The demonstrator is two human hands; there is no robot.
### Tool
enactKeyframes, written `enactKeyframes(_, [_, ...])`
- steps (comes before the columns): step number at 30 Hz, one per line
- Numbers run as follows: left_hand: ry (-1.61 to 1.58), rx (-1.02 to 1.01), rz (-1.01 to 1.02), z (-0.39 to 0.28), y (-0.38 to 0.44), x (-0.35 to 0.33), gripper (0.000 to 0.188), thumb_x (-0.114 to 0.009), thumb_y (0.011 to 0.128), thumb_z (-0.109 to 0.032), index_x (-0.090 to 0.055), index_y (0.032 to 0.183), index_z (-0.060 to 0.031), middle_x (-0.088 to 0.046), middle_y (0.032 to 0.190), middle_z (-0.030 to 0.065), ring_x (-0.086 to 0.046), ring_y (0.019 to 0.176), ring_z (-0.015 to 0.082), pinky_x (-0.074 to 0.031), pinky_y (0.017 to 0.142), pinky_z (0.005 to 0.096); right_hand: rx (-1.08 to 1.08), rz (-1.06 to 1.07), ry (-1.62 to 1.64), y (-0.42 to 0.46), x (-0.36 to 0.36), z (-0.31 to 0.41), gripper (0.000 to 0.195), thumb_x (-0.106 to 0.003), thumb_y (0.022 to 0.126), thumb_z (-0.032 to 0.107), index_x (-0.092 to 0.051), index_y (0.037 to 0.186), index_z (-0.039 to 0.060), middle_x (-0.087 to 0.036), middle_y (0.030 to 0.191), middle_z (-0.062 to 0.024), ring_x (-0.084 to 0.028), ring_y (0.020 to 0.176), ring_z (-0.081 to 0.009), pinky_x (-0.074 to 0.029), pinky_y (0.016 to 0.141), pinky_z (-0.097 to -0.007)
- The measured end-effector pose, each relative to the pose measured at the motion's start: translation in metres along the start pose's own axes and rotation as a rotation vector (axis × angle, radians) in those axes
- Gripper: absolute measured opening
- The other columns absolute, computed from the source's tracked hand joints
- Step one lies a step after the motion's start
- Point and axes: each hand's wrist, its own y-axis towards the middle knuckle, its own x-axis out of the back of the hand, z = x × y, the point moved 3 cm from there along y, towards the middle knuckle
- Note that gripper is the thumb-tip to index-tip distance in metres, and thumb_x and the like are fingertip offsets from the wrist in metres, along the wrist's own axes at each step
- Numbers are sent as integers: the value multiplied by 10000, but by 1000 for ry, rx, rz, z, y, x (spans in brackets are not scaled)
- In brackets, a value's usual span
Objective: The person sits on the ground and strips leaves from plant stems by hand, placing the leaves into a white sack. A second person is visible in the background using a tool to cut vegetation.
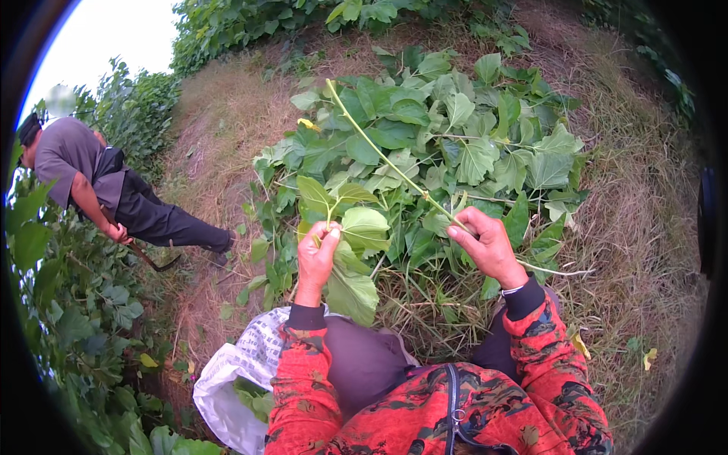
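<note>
My left hand pinches a bunch of green leaves by their stalks, and some blades hang below the fingers. My right hand grips the lower part of a bare green stem, which slants up and left over a heap of leafy branches. No leaves show on the stem's long upper part. A gap separates the bunch from the stem. The heap of large, broad leaves lies on the ground just beyond both hands.
A white woven sack with printing stands by my left leg, leaves inside. Further left, a person bends, holding a sickle-like tool. Leafy bushes line the left side; dry grass covers the right.
</note>
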Motion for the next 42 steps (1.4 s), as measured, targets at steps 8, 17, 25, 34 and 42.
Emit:
enactKeyframes(8, [-169,44,189,-8,-12,-63,136,-578,894,-75,-630,997,-2,-584,848,-16,-502,744,56,-408,676,204,141,-109,-492,-1,21,-12,259,-501,949,303,-499,830,73,-546,657,-158,-553,654,-400,-430,576,-475])
enactKeyframes(17, [-251,54,238,40,-4,-88,104,-541,914,-93,-570,828,-43,-490,768,-55,-412,695,40,-336,619,195,325,-681,-517,-49,180,145,262,-476,1001,250,-504,841,44,-510,594,-62,-514,517,-184,-412,509,-315])
enactKeyframes(25, [-175,40,187,140,38,-84,135,-521,915,-98,-599,917,12,-559,839,6,-492,766,102,-414,720,247,-13,-1159,-344,-335,330,398,298,-417,1020,278,-560,960,23,-485,632,11,-318,458,-12,-242,373,-169])
enactKeyframes(34, [403,-427,256,12,-1,-87,237,-498,919,-106,-661,1087,-69,-662,1059,144,-607,982,309,-486,859,396,-2105,-2252,-1653,-785,144,362,401,-570,847,198,-471,1198,32,-503,1221,-190,-531,1127,-327,-475,855,-461])
enactKeyframes(42, [380,-565,297,-24,6,-75,233,-519,902,-92,-658,1087,-61,-662,1055,146,-607,993,302,-482,874,393,-732,-1261,-810,-485,269,39,437,-553,860,341,-583,1155,20,-646,1065,-215,-615,1023,-358,-476,892,-445])
